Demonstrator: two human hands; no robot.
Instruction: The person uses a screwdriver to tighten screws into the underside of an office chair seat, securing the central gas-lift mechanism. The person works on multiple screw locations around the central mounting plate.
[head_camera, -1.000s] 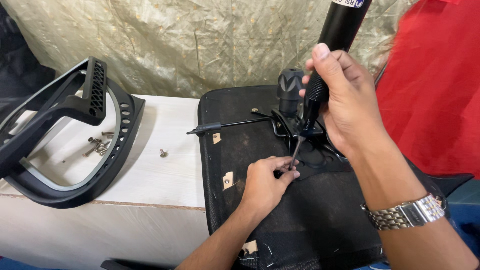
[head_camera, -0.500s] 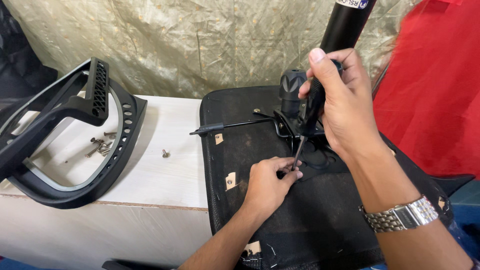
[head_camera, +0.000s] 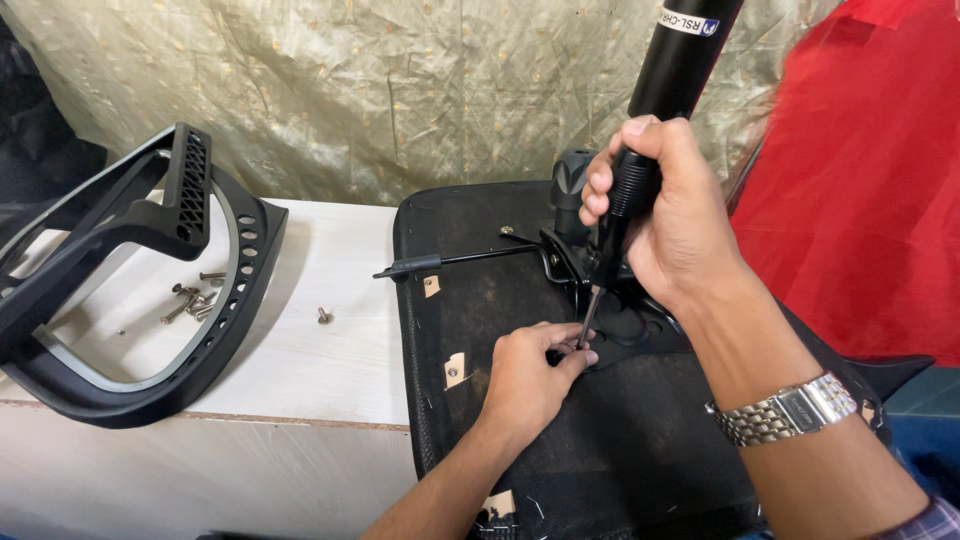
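left hand (head_camera: 525, 375), fingers pinched at the tip of the black-handled screwdriver (head_camera: 610, 235), rests on the upturned black fabric-covered chair seat (head_camera: 600, 440) lying on the white wooden table (head_camera: 320, 370). right hand (head_camera: 670, 215), with a steel-link wristwatch (head_camera: 790, 410), grips the screwdriver handle, its shaft nearly upright. behind it rises the black gas-lift cylinder (head_camera: 685, 55). farther left: a loose screw (head_camera: 323, 316), a pile of screws (head_camera: 195, 300) and a black plastic chair-back frame (head_camera: 130, 270).

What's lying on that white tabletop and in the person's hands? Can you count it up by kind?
Black-handled screwdrivers: 1, in the right hand
Upturned black fabric chair seats: 1, left hand on it
Black plastic chair-back frames: 1
Lone metal screws: 1
Piles of metal screws: 1
Total: 5
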